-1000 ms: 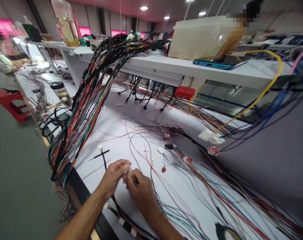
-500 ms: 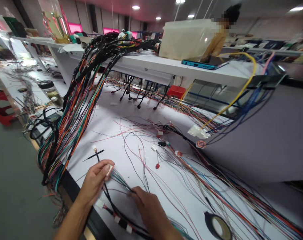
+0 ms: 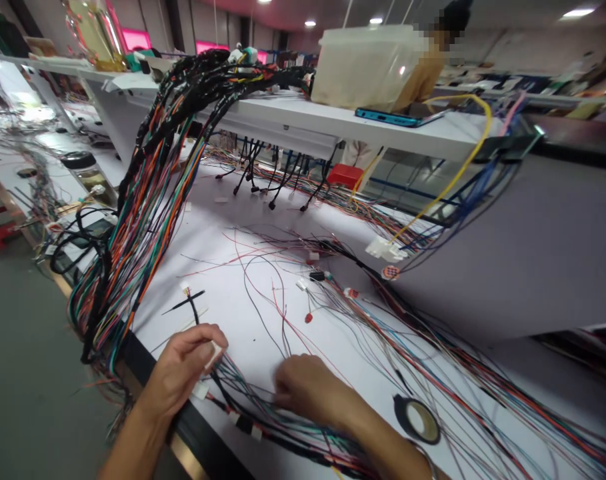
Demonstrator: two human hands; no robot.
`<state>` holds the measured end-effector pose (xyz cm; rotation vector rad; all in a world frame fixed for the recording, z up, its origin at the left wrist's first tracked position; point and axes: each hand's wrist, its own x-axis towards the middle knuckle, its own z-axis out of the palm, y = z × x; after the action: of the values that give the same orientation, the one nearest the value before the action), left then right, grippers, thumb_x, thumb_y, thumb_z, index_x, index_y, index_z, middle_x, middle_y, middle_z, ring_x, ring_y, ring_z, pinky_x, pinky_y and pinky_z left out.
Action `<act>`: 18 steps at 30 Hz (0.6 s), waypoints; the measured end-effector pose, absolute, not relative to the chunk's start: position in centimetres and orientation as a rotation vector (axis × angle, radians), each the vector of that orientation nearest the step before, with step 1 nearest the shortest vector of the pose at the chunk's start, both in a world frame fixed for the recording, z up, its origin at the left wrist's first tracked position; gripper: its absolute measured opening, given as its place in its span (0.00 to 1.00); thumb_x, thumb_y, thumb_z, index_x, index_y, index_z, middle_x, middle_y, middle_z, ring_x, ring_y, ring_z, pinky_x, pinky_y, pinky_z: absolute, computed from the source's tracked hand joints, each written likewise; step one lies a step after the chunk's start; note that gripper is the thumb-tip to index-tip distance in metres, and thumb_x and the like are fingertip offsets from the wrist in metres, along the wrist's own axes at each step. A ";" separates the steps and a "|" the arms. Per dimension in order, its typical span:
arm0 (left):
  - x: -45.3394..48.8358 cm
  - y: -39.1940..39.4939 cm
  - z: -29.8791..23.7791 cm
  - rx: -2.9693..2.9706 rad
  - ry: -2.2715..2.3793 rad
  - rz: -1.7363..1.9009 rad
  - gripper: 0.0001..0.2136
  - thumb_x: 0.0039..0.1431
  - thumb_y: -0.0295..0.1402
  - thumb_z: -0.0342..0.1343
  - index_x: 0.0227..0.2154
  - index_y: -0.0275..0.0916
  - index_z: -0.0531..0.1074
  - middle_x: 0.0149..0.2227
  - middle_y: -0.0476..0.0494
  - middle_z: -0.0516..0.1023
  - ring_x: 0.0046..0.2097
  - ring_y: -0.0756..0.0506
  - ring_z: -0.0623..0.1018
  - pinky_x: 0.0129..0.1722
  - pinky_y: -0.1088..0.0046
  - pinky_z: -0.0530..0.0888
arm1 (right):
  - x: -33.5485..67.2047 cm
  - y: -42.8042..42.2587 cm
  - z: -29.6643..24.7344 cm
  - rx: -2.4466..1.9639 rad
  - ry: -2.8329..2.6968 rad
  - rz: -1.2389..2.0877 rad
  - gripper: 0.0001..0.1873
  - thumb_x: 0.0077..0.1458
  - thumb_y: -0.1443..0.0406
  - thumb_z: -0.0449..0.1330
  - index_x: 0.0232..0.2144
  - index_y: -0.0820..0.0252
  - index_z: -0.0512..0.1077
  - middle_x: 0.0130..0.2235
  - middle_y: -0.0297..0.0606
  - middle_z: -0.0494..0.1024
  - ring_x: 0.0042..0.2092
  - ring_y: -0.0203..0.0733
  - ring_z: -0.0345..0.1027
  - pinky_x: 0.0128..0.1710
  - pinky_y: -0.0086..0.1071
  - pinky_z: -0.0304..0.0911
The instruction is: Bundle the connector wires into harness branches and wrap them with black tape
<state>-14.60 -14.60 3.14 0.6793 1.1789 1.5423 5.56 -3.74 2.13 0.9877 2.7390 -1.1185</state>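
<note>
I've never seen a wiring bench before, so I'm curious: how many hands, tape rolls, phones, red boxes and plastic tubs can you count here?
Hands: 2 (left hand, right hand)
Rolls of black tape: 1
Phones: 1
Red boxes: 1
Translucent plastic tubs: 1
Total: 6

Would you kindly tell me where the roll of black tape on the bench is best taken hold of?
Take the roll of black tape by its outer rim, coming from above with a thumb in the pale core. The core's opening faces upward, giving a clear pinch, while thin wires run close beside it and might snag a side approach. The right hand seems nearest.
</note>
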 end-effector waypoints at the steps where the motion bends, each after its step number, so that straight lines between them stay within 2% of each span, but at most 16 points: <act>1: -14.6 -14.8 3.1 0.693 1.196 1.542 0.12 0.46 0.42 0.63 0.27 0.37 0.77 0.22 0.46 0.67 0.26 0.49 0.64 0.25 0.74 0.60 | 5.5 -3.6 2.0 0.986 2.732 -1.137 0.15 0.36 0.72 0.67 0.09 0.59 0.66 0.13 0.26 0.57 0.19 0.31 0.48 0.23 0.28 0.44; 5: -14.9 -15.4 2.9 0.718 1.216 1.539 0.12 0.47 0.42 0.63 0.26 0.37 0.76 0.25 0.45 0.68 0.28 0.48 0.65 0.26 0.73 0.61 | 6.1 -2.1 2.1 1.023 2.724 -1.282 0.10 0.46 0.68 0.60 0.16 0.59 0.70 0.18 0.27 0.64 0.22 0.31 0.53 0.23 0.25 0.46; 9: -15.2 -14.8 2.8 0.625 1.240 1.421 0.11 0.49 0.41 0.62 0.29 0.37 0.76 0.23 0.47 0.67 0.25 0.51 0.61 0.24 0.76 0.57 | 6.9 -1.2 2.4 1.036 2.574 -1.718 0.10 0.53 0.63 0.55 0.23 0.62 0.71 0.21 0.28 0.66 0.24 0.31 0.56 0.23 0.23 0.50; 14: -14.9 -13.9 3.0 0.657 1.220 1.255 0.11 0.50 0.40 0.61 0.28 0.35 0.75 0.22 0.49 0.64 0.24 0.53 0.58 0.22 0.77 0.54 | 7.3 -1.4 3.0 0.990 2.241 -2.012 0.11 0.52 0.61 0.57 0.24 0.63 0.73 0.15 0.25 0.60 0.18 0.28 0.48 0.16 0.22 0.43; 18: -14.6 -13.7 2.7 0.741 1.190 1.114 0.12 0.52 0.40 0.59 0.30 0.35 0.77 0.20 0.50 0.62 0.22 0.53 0.57 0.21 0.77 0.53 | 7.5 -1.6 3.5 1.000 2.136 -2.165 0.15 0.55 0.58 0.54 0.27 0.63 0.73 0.13 0.22 0.55 0.16 0.28 0.42 0.16 0.23 0.39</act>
<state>-14.64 -13.73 2.66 0.7411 1.1903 1.1142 7.45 -1.59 3.45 1.0004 2.1363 -2.1647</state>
